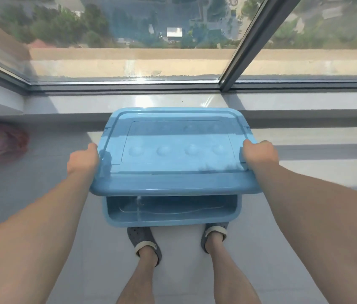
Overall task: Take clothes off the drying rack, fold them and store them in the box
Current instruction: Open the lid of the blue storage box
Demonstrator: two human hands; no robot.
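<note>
A light blue plastic box (173, 212) stands on the floor in front of my feet. Its blue lid (173, 150) hangs above it, tilted up toward me, and covers most of the box; only the near strip of the interior shows, with a clear wall and nothing plainly inside. My left hand (83, 160) grips the lid's left edge. My right hand (260, 153) grips the lid's right edge. No drying rack or clothes are in view.
A low white sill (173, 102) and large windows with a dark frame (236, 53) run just behind the box. A blurred reddish round object (2, 142) lies at the left on the grey floor. My feet in grey clogs (144, 244) stand just behind the box.
</note>
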